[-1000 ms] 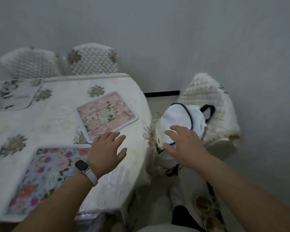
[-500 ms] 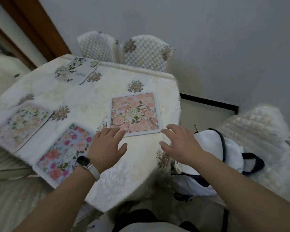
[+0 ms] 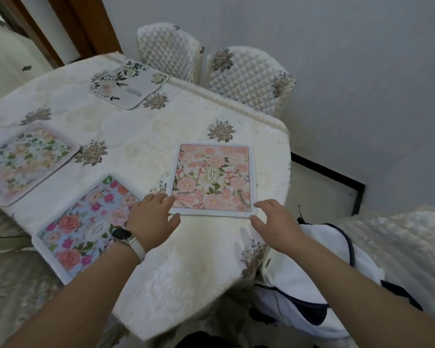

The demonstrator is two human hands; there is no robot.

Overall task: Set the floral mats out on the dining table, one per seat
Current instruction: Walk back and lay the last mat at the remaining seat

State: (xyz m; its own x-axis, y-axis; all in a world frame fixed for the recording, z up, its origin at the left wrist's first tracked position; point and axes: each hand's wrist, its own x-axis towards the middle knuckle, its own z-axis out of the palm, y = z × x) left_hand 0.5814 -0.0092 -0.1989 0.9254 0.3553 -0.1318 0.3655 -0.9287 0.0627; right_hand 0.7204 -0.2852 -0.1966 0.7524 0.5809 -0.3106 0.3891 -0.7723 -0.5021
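Fingers (image 3: 170, 199) of both hands are spreading open at the pink mat's (image 3: 214, 178) near corners on the bench (image 3: 186, 259); three more mats are lying leftward, a white bag (image 3: 299, 285) sitting right.

Quilted chairs (image 3: 249, 79), grey wall (image 3: 337, 59)

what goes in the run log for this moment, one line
mats on table: four | left hand: open at pink mat corner | right hand: open at other corner
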